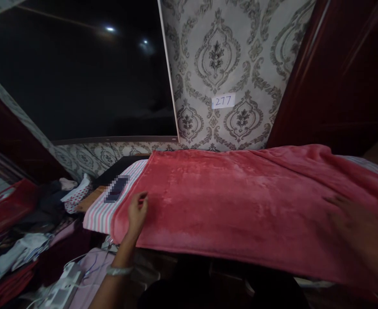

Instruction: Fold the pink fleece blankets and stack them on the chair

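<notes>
A red plush blanket (227, 193) lies spread over a surface covered with a striped cloth (100, 218). On its left part rests my left hand (138, 211), the fingers loosely bent, a gap beside the thumb, and nothing visible held. My right hand (356, 227) is over the right part of the blanket, somewhat blurred, fingers stretched out. Folds run across the blanket's far right, while its middle looks mostly flat. A dark pixelated rectangle (117, 189) lies on the striped cloth, left of the blanket's edge.
A large dark screen (89, 73) hangs on the patterned wall (216, 56), near a paper marked 277 (223, 101). Piled clothes (31, 244) and a white power strip (63, 285) with cables are at lower left. Dark red wood panelling (343, 77) stands at right.
</notes>
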A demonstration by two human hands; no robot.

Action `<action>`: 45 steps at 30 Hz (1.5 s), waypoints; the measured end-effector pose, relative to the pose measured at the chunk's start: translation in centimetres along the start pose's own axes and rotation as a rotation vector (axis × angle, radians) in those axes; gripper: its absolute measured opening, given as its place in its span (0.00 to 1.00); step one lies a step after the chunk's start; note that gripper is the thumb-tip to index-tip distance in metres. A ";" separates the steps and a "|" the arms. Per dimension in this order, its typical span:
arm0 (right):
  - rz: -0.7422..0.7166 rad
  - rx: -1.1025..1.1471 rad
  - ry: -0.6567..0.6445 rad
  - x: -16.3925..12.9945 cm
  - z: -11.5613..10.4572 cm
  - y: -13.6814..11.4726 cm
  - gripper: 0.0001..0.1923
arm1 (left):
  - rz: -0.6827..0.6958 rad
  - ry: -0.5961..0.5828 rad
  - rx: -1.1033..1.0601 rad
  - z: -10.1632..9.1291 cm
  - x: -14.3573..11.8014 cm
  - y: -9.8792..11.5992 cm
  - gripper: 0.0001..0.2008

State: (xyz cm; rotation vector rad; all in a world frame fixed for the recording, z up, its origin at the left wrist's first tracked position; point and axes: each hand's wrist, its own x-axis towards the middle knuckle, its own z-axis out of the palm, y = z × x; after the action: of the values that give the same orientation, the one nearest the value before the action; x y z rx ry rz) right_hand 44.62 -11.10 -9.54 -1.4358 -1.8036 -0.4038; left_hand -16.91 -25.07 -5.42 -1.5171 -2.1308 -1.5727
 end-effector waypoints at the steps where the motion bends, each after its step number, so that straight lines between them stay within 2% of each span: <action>1: -0.031 0.100 -0.047 0.9 1.3 -1.1 0.17 | 0.022 -0.109 -0.019 1.5 1.1 0.7 0.15; 3: -0.043 0.274 -0.147 2.6 3.4 -3.7 0.15 | 0.056 -0.306 -0.032 4.6 3.5 1.6 0.12; 5: -0.035 0.406 -0.237 4.5 5.1 -6.4 0.14 | 0.075 -0.412 -0.043 7.6 5.9 2.0 0.09; 8: 0.001 0.573 -0.346 7.1 7.8 -9.7 0.12 | 0.096 -0.495 -0.060 11.7 9.1 2.2 0.06; 11: 0.018 0.678 -0.440 9.7 11.0 -12.0 0.09 | 0.113 -0.567 -0.064 15.0 11.3 2.0 0.06; 16: 0.009 0.735 -0.535 13.1 16.2 -14.5 0.05 | 0.154 -0.632 -0.018 18.3 13.2 1.3 0.03; 21: -0.023 0.662 -0.536 13.1 19.8 -14.8 0.05 | 0.181 -0.596 0.090 19.5 13.0 -0.6 0.02; 26: -0.071 0.599 -0.553 11.7 21.3 -14.2 0.05 | 0.212 -0.607 0.151 20.0 12.4 -1.7 0.05; 30: -0.128 0.484 -0.533 11.6 21.0 -14.7 0.07 | 0.236 -0.605 0.170 20.0 12.3 -1.3 0.07; 34: -0.136 0.379 -0.477 11.7 20.6 -15.1 0.08 | 0.251 -0.536 0.165 19.3 12.1 -0.4 0.06; 39: -0.073 0.431 -0.350 11.6 20.0 -15.4 0.08 | 0.259 -0.443 0.162 18.2 11.8 0.9 0.06; 45: -0.013 0.469 -0.226 12.0 18.3 -16.1 0.08 | 0.272 -0.371 0.172 17.1 11.5 2.2 0.08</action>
State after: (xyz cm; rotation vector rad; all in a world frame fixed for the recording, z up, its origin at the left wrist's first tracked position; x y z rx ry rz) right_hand 22.14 4.22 -9.11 -1.1701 -1.9225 0.1791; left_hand -13.37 -4.61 -5.27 -2.0582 -2.0439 -1.0585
